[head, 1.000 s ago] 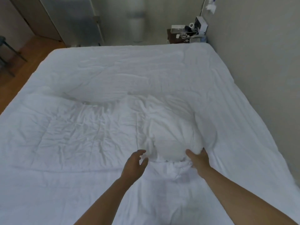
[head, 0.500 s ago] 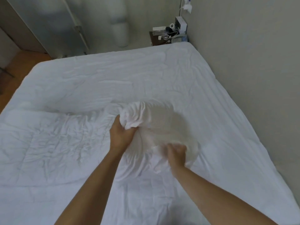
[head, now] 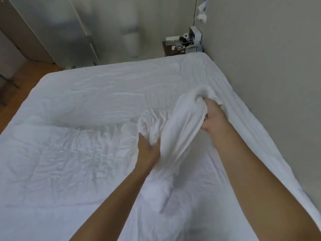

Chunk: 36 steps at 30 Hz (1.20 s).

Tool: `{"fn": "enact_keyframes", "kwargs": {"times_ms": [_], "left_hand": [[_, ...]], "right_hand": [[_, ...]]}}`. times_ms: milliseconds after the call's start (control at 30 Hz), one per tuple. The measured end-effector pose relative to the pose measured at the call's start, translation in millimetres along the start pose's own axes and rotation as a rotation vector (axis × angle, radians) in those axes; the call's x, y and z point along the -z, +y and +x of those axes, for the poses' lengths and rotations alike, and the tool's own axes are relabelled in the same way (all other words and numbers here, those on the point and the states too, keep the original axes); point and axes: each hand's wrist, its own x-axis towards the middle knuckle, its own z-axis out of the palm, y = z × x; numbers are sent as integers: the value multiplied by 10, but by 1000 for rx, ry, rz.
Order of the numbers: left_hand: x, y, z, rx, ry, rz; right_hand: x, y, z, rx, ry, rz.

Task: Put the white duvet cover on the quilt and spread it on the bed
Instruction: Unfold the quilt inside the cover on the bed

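1. The left hand (head: 149,150) grips a bunched fold of the white duvet cover (head: 175,129), fingers curled into the cloth near the centre of the view.
2. The right hand (head: 214,117), at about 2 o'clock from the left hand, clenches a higher gather of the same fabric, lifting it clear of the bed (head: 104,94).
3. Between the two hands the duvet cover hangs as a raised, twisted ridge, trailing down toward 6 o'clock over the bedding between the two forearms.
4. The quilt (head: 57,162) lies flat and creased with stitched lines at 8 to 9 o'clock of the hands, covering the near left part of the bed; where quilt ends and cover begins under the ridge cannot be told.
5. The bed's right edge runs against a pale wall (head: 269,70) at 3 o'clock.
6. At 12 to 1 o'clock, beyond the far corner of the bed, a small dark nightstand (head: 169,49) carries a white box and tangled cables.
7. A wooden floor (head: 22,79) shows at 10 o'clock, beside a grey door panel (head: 57,32).
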Motion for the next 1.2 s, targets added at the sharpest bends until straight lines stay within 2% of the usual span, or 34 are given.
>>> {"fn": "enact_keyframes", "kwargs": {"times_ms": [67, 133, 200, 300, 333, 400, 467, 533, 567, 633, 733, 800, 900, 967, 1033, 1100, 1200], "left_hand": [[-245, 54, -248, -245, -59, 93], [-417, 29, -386, -500, -37, 340], [-494, 6, -242, -612, 50, 584], [-491, 220, -7, -469, 39, 585], [-488, 300, 38, -479, 38, 583], [-517, 554, 21, -526, 45, 503], [-597, 882, -52, -547, 32, 335], [-744, 1241, -133, -498, 26, 186], [-842, 1415, -167, -482, 26, 139], [-1044, 1712, -271, -473, 3, 70], [-1241, 1919, -342, -415, -104, -140], [-1252, 1823, -324, -455, -169, -186], [-1191, 1301, -302, -532, -125, 148], [-1213, 829, -353, -409, -259, 483], [-1340, 423, -475, -242, -513, 697], [-1571, 155, -580, -126, -636, 674], [-2072, 5, -607, -91, -527, 449]], "right_hand": [[-54, -293, -66, 129, 76, 110], [-75, -417, -157, 225, 80, 181], [-44, -448, -238, 296, 32, 166], [-3, -373, -457, 373, -174, 15], [31, -268, -522, 395, -217, -98], [196, 46, -614, 422, -145, -368], [401, 439, -792, 350, -43, -573], [553, 729, -912, 242, -95, -725], [627, 792, -914, 243, -110, -802], [765, 714, -809, 362, -32, -930], [900, 325, -660, 462, 261, -907], [954, 4, -634, 507, 320, -905], [1044, -601, -537, 581, 389, -925], [1073, -1051, -443, 536, 456, -754], [1030, -1358, -383, 434, 388, -549], [941, -1427, -348, 347, 281, -426], [878, -1304, -331, 299, 220, -307]]}}
